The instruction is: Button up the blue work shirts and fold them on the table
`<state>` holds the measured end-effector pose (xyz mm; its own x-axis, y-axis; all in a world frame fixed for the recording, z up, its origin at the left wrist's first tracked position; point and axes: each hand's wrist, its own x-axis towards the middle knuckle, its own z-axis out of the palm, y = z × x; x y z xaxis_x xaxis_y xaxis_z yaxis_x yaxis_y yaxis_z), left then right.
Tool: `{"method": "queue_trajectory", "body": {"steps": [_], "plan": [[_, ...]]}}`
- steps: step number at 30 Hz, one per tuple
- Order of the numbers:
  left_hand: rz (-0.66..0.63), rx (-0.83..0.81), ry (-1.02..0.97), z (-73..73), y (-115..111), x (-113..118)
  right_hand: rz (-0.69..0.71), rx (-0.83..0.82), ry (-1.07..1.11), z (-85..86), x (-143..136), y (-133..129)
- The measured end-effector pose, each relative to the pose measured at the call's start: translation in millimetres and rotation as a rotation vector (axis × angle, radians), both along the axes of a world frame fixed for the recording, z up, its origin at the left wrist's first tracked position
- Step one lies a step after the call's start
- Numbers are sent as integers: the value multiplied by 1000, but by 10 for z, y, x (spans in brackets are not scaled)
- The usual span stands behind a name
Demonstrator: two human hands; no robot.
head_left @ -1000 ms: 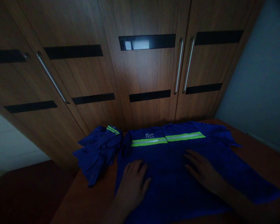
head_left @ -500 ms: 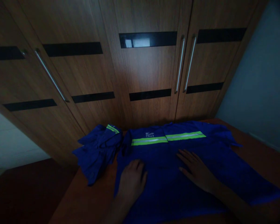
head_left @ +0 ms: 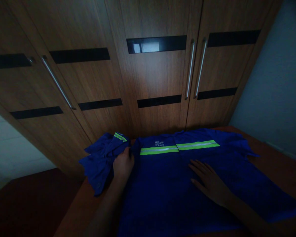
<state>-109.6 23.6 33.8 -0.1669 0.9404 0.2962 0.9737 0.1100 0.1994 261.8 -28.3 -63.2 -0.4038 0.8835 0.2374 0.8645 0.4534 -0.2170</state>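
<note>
A blue work jacket (head_left: 162, 184) lies spread on the wooden surface, with a yellow-green reflective stripe across its chest and white print above the stripe. My left hand (head_left: 123, 164) is at the jacket's left edge, its fingers curled closed around the sleeve there; the fingertips are partly hidden. Flat on the middle of the jacket rests my right hand (head_left: 210, 181), fingers stretched out and holding nothing. Just left of my left hand sits a crumpled blue garment (head_left: 98, 164), which also has a reflective strip.
Behind the jacket stands a wooden wardrobe (head_left: 158, 79) with dark inset bands and long metal handles (head_left: 190, 69). A pale wall (head_left: 276, 85) is on the right. The brown wooden surface (head_left: 76, 204) shows its edge at the lower left. The light is dim.
My left hand has moved left and away from me, from the jacket's front to its left sleeve edge, and its fingers have closed. My right hand has stayed in place.
</note>
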Motion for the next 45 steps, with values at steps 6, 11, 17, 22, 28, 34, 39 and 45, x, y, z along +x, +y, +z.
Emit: {"method": "queue_trajectory", "body": {"steps": [6, 11, 17, 22, 28, 34, 39, 45], "plan": [[-155, 141, -758, 165, 68, -370, 8, -42, 5, 38, 164, -84], [-247, -78, -1089, 73, -151, -555, 17, -45, 39, 36, 263, -108], [-147, -287, -820, -73, -570, -596, 11, -46, 42, 29, 266, -113], [-79, -238, -636, -51, -723, -476, 13, -41, 48, 1, 279, -100], [-252, -200, -594, 0, -555, -230, 15, -36, 57, 3, 276, -101], [-329, -109, -588, -17, -422, 126, 11, -34, 47, 43, 261, -125], [-232, -180, -1198, -88, -307, 281, 13, -29, 62, 49, 261, -127], [205, -228, -2068, -89, -89, 231, 9, -23, 63, 31, 258, -121]]}}
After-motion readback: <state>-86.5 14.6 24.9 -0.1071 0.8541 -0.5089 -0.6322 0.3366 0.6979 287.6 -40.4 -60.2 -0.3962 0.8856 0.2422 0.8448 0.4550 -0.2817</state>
